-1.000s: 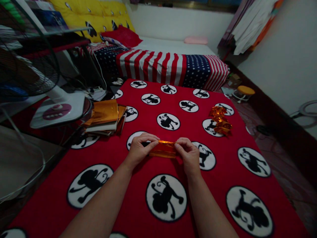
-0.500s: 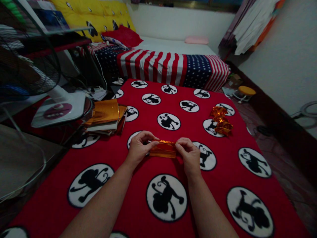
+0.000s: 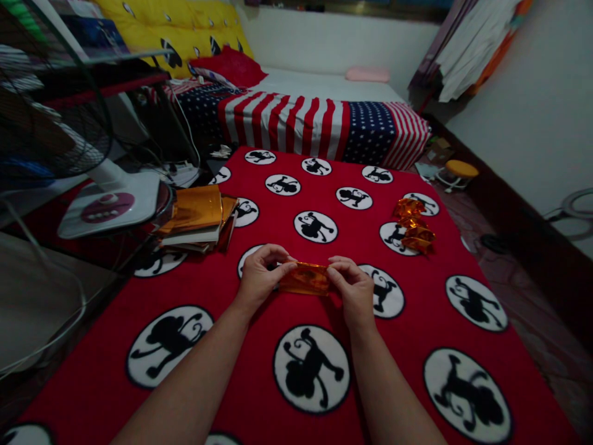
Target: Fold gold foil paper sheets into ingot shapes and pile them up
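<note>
While L hand [image 3: 264, 275] & R hand [image 3: 352, 287] pinch shiny orange-gold foil rectangle [image 3: 306, 280] at opp. ends, over red monkey-print cloth [image 3: 252, 361], risk's uneven pull: prob. skews or tears thin-looking foil; soft backing may spoil creases.

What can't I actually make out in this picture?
In the head view:
Orange foil sheet: upper corners hidden by the left hand and right hand.
Stack: lower sheets mostly covered by those above.
Shiny foil pieces: overlapping, so uncountable.
Fan: cut off by the left edge.
</note>
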The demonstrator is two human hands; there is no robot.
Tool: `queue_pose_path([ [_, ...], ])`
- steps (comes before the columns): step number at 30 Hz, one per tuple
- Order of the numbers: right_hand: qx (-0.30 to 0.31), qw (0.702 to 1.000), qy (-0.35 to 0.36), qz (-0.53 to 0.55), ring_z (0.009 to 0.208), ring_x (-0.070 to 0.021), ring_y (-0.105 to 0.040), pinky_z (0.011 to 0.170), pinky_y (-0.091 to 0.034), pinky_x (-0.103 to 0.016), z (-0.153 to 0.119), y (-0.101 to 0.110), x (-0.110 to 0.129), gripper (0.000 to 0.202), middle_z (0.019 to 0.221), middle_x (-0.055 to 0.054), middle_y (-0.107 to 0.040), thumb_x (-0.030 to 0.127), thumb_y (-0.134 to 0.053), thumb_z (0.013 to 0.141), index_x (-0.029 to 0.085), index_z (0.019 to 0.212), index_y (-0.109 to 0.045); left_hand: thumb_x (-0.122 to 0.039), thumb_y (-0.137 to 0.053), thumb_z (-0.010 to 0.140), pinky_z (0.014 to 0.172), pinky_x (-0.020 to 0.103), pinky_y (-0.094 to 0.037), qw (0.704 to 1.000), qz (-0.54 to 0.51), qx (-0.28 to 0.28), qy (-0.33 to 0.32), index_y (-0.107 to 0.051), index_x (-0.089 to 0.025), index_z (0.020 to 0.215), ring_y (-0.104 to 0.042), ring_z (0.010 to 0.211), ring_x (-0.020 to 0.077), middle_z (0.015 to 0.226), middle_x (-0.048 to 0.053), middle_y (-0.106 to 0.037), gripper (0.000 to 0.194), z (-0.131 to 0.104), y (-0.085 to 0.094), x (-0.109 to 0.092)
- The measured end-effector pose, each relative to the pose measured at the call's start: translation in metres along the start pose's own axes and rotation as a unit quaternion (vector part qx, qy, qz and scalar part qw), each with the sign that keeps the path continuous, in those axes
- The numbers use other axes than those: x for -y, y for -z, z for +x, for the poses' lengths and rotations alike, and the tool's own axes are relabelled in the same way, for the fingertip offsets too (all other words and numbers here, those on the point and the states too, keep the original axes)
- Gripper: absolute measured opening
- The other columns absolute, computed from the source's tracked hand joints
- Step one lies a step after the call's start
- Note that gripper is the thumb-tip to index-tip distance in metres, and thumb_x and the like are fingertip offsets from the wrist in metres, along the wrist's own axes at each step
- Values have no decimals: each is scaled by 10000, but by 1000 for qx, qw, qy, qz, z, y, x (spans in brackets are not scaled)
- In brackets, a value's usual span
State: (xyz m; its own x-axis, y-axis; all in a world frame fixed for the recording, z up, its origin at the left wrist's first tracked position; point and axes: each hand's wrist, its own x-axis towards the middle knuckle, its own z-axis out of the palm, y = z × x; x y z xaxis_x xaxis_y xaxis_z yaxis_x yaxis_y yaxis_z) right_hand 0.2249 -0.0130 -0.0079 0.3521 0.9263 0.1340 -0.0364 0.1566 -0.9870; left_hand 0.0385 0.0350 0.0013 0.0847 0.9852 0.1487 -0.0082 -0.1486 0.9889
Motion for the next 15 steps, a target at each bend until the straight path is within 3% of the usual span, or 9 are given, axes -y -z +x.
queue_pose_path([
  [7, 15, 996, -71, 55, 776, -169, -667, 703, -532, -283, -3, -3, 2, 151, 858, -53, -727, 313, -744, 736, 186, 796, -690, -248, -791, 668, 623, 203, -509, 1000, -1, -6, 1, -620, -144, 801, -661, 671, 126, 738, 24, -691, 240, 1, 0, -3],
  [15, -12, 998, -61, 2, 630, -125, -616, 586, -489, -221, -1, -2, 2, 173, 699, -4, -679, 328, -759, 712, 182, 757, -678, -238, -795, 644, 599, 187, -496, 999, -22, -2, 24, -611, -151, 806, -645, 630, 109, 700, 1, -676, 260, 1, -2, -5],
])
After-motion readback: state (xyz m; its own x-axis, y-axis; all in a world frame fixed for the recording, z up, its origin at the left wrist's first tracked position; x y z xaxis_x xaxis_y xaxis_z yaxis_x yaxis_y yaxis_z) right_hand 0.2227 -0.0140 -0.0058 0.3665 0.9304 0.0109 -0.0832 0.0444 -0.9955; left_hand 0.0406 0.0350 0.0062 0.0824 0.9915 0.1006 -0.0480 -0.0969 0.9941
